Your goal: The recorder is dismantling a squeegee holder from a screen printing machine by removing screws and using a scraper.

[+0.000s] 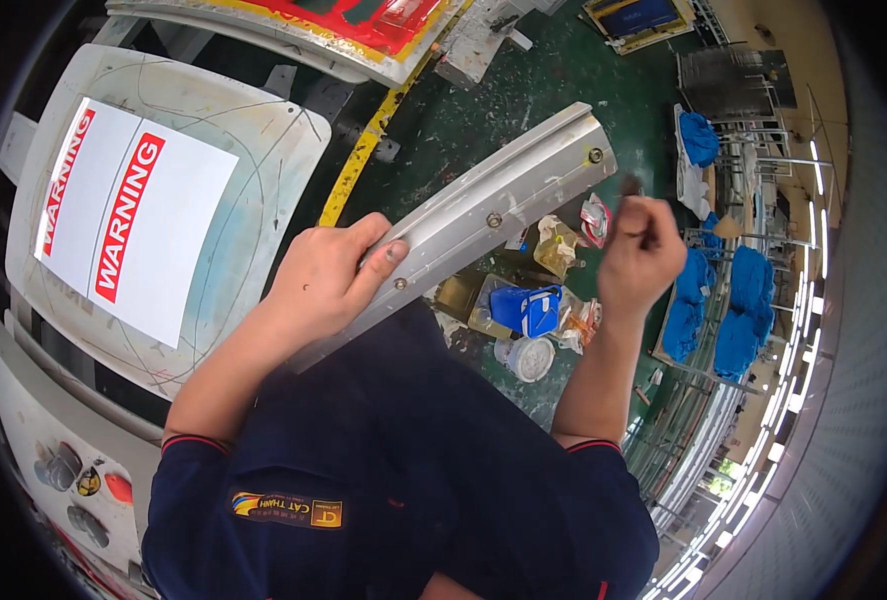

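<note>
My left hand (339, 270) is wrapped round a long aluminium squeegee holder (539, 185), a grooved metal bar with several bolts along its face. The thumb presses on the bar's face near a bolt. The bar slants up to the right, its near end against my dark shirt. Just beyond its far end, my right hand (644, 255) is raised with curled fingers, apart from the bar. A dark blur shows at those fingertips; what they hold, if anything, I cannot make out. To the left, a white sheet with red printed panels (199, 235) lies on a pale printing board (264, 120).
A frame with red ink (399, 22) stands at the top, near a yellow rail (359, 165). On the green floor are a blue container (527, 310), a white bucket (531, 358) and crumpled wrappers (596, 220). Blue bundles (744, 315) sit on racks at right.
</note>
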A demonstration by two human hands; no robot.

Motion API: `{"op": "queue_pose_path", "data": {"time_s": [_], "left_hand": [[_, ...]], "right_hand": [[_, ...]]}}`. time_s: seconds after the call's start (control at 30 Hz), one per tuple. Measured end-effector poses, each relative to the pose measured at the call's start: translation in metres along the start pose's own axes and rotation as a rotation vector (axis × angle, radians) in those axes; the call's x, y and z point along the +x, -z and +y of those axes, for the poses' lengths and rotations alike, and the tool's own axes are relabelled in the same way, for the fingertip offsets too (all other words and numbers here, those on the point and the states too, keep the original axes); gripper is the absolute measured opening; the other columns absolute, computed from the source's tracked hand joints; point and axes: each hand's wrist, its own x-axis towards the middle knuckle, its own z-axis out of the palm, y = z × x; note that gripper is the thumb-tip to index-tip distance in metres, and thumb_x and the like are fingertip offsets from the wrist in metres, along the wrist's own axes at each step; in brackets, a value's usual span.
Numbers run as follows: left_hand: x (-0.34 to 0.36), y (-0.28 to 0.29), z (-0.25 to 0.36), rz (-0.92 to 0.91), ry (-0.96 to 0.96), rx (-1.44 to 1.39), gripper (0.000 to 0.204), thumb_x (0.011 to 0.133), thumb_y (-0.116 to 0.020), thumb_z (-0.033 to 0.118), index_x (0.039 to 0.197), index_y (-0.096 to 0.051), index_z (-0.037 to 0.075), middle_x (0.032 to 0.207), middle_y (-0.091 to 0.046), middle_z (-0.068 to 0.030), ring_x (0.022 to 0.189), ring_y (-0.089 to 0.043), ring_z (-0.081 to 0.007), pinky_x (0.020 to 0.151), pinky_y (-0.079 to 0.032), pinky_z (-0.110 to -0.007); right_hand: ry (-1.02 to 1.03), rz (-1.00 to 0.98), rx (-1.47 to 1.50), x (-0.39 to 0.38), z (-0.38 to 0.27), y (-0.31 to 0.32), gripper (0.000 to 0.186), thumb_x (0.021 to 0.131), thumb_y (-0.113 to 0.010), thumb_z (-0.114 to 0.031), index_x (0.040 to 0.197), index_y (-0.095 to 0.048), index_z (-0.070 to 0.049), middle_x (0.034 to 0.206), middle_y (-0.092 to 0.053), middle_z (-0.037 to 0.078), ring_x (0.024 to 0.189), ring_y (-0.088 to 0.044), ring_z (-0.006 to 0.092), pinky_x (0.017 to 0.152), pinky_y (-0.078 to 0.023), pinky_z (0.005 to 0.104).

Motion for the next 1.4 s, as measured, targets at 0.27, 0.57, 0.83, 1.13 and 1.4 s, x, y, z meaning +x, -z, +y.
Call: {"op": "queue_pose_path", "data": {"time_s": [0.27, 0.57, 0.83, 1.13, 1.4], "left_hand": [[0.0, -0.007, 0.002, -0.049, -0.002, -0.061, 0.038, 0.107, -0.049, 0.037, 0.088, -0.055, 0.004, 0.061, -0.049, -0.0188, 0.059, -0.056, -0.0413, 0.058, -0.043, -0.047], [0.001, -0.009, 0.002, -0.051, 0.007, -0.111, 0.04, 0.107, -0.05, 0.036, 0.086, -0.053, 0.002, 0.062, -0.042, -0.0195, 0.056, -0.048, -0.0406, 0.055, -0.039, -0.044], [-0.001, -0.011, -0.003, -0.049, 0.001, -0.105, 0.042, 0.108, -0.048, 0.035, 0.083, -0.051, 0.002, 0.061, -0.039, -0.0183, 0.053, -0.046, -0.0365, 0.054, -0.037, -0.043], [0.006, -0.006, -0.019, -0.344, 0.253, -0.543, 0.062, 0.113, -0.036, 0.051, 0.107, -0.065, -0.003, 0.084, -0.064, -0.0086, 0.082, -0.056, -0.0145, 0.079, -0.048, -0.032], [0.039, -0.031, -0.057, -0.349, 0.458, -0.688, 0.068, 0.11, -0.038, 0.06, 0.123, -0.063, -0.001, 0.115, -0.064, -0.0088, 0.108, -0.056, -0.0143, 0.1, -0.043, -0.029]], "right_hand": [[-0.001, 0.036, -0.183, 0.003, -0.004, 0.008, 0.024, 0.097, -0.073, -0.013, 0.082, -0.062, 0.002, 0.062, -0.048, 0.005, 0.057, -0.041, 0.0083, 0.053, -0.034, 0.0267], [-0.14, -0.021, -0.103, 0.001, -0.003, 0.009, 0.031, 0.101, -0.071, -0.02, 0.081, -0.061, 0.002, 0.059, -0.045, 0.007, 0.055, -0.039, 0.0132, 0.051, -0.033, 0.0302], [-0.203, 0.003, -0.121, 0.002, -0.012, 0.004, 0.03, 0.101, -0.071, -0.019, 0.081, -0.061, 0.001, 0.06, -0.048, 0.009, 0.054, -0.042, 0.017, 0.051, -0.035, 0.0301], [0.381, 0.038, -0.355, -0.002, 0.002, -0.002, 0.018, 0.08, -0.074, 0.005, 0.093, -0.066, -0.004, 0.075, -0.059, 0.007, 0.059, -0.059, 0.0223, 0.052, -0.046, 0.0334], [0.854, 0.004, -0.616, 0.053, 0.039, -0.021, 0.025, 0.075, -0.075, -0.006, 0.098, -0.07, -0.009, 0.089, -0.062, 0.001, 0.071, -0.06, 0.0158, 0.056, -0.048, 0.0298]]}}
